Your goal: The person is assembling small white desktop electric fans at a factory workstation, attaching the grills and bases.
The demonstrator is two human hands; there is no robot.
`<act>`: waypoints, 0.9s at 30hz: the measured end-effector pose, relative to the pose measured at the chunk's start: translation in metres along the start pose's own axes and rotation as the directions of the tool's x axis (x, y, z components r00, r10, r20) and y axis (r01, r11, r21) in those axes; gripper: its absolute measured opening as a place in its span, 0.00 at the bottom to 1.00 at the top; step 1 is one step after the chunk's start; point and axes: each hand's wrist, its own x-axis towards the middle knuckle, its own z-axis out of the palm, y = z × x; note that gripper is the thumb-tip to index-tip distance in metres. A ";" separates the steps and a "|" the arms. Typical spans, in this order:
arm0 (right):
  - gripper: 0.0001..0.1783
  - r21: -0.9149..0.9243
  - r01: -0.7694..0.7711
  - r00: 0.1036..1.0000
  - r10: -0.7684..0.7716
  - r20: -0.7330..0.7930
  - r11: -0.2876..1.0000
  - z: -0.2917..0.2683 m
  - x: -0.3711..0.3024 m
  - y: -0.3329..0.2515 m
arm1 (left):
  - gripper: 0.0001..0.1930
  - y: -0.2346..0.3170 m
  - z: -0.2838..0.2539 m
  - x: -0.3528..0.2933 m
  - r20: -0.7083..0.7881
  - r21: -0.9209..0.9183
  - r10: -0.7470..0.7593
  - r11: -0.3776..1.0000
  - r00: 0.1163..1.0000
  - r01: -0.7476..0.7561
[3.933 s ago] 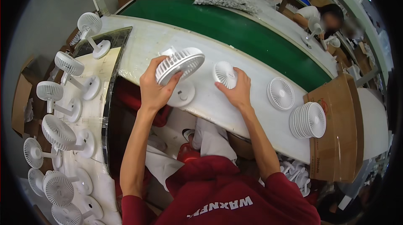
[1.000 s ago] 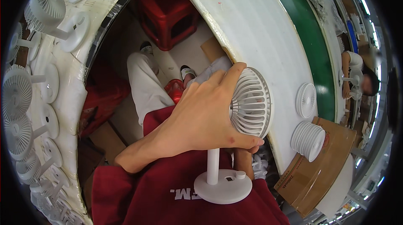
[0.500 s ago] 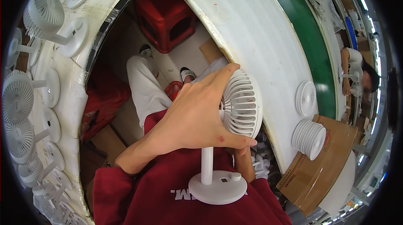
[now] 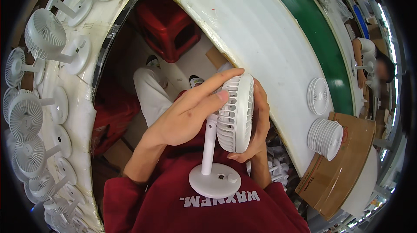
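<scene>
Gripping a white fan (image 4: 236, 115) in front of the chest, both hands are closed on its round head, which is turned on edge to the view. The left hand (image 4: 184, 118) is clamped on the slatted back of the cage, its thumb lying across the ribs and its fingers reaching over the top rim. The right hand (image 4: 260, 122) wraps the front side, fingers curved along it and a fingertip showing near the lower rim. Below the head, the slim stem runs down to a round base in front of the dark red shirt (image 4: 200, 215). Beyond lie a pale trouser leg (image 4: 150, 89) and a red stool (image 4: 167, 28). To the left, many finished-looking white fans (image 4: 26, 118) stand crowded on a side table (image 4: 82, 89). To the right, a stack of round white grilles (image 4: 325, 138) sits on the white worktop (image 4: 243, 28) beside a brown carton (image 4: 341, 168), with a smaller pile (image 4: 318, 96) near it. Farther off run a green belt (image 4: 312, 28) and, past it, a co-worker's arm (image 4: 358, 61).
</scene>
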 end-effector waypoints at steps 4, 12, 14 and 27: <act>0.73 -0.074 0.014 1.000 -0.014 0.006 0.997 0.010 -0.011 -0.001 | 0.37 -0.012 -0.008 -0.010 -0.026 -0.150 -0.031 0.988 0.999 0.027; 0.64 -0.601 0.106 0.991 -0.030 0.134 0.792 0.038 -0.021 -0.019 | 0.30 -0.027 -0.021 -0.035 -0.123 0.025 0.045 0.999 0.991 -0.042; 0.59 -0.500 0.070 0.996 -0.033 0.082 0.863 0.040 -0.020 -0.020 | 0.30 -0.031 -0.028 -0.039 -0.116 0.034 0.066 0.997 0.991 -0.063; 0.28 0.730 -0.179 0.877 0.443 -0.185 0.660 0.097 -0.068 0.105 | 0.35 -0.080 -0.038 -0.076 0.037 0.550 0.431 0.744 0.901 -0.378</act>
